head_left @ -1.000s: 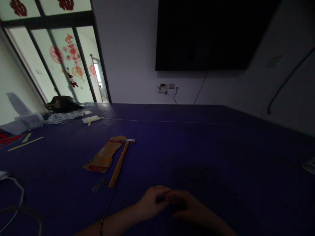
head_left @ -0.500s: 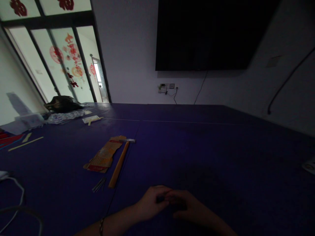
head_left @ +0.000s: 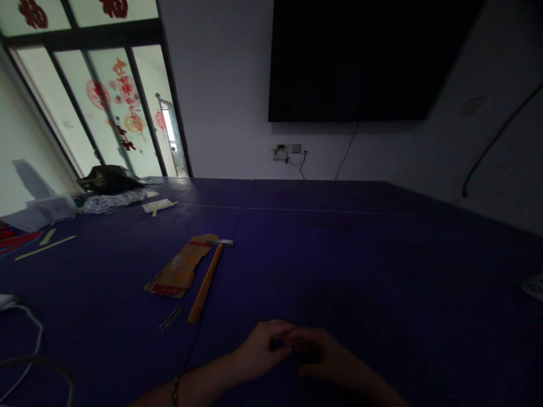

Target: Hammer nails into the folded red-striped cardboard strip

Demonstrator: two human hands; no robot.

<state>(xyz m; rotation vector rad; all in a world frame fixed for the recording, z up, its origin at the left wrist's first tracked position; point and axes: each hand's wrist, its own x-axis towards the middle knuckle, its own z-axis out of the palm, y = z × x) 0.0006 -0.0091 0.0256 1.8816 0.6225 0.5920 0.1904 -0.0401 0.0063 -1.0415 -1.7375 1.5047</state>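
A purple tabletop (head_left: 322, 243) bears 1 wooden-handled metal hammer (head_left: 207, 284), 1 torn brown cardboard piece (head_left: 180, 267); left hand (head_left: 262, 349) and right hand (head_left: 326, 356) touch, unclenched.

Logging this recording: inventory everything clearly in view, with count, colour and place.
hammer: one, brown-handled, centre-left
nails: several, grey, by handle end
cardboard: one, brown-red, left of hammer
tabletop: one, purple, below these
television: one, black, wall
sliding door: one, dark-framed, left
bag: one, black, far left
strips: several, yellow, left
cable: count unclear, white, near left
bracelet: one, dark, left wrist
left hand: one, bare, bottom centre
right hand: one, bare, beside left
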